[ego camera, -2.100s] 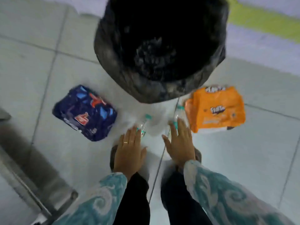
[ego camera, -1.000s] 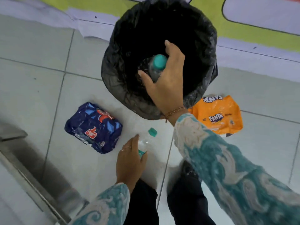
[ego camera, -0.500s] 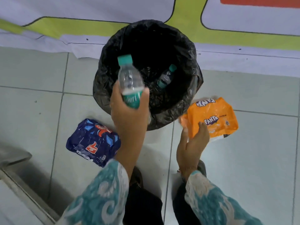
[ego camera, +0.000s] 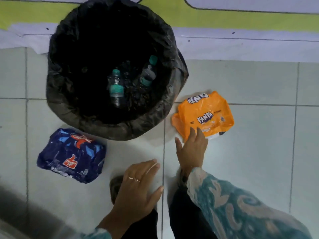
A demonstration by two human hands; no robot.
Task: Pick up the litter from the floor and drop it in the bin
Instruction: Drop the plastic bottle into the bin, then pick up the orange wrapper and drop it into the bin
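The bin (ego camera: 69, 107) is lined with a black bag and stands on the tiled floor against the wall. Two clear bottles with teal caps lie inside it, one (ego camera: 116, 87) near the middle and one (ego camera: 148, 73) to its right. An orange Fanta wrapper (ego camera: 207, 114) lies on the floor right of the bin. My right hand (ego camera: 191, 149) is spread, its fingertips resting on the wrapper's near edge. A dark blue Thums Up wrapper (ego camera: 70, 156) lies at the bin's front left. My left hand (ego camera: 138, 190) hovers empty, fingers apart, right of the blue wrapper.
A painted wall (ego camera: 241, 19) with green and white bands runs behind the bin. A grey metal ledge (ego camera: 10, 226) fills the lower left corner. My dark trouser legs (ego camera: 186, 214) and a shoe (ego camera: 115, 187) are below my hands.
My left hand has let its bottle go into the bin, where two now lie, and has come back down empty. My right hand has reached onto the orange wrapper's edge.
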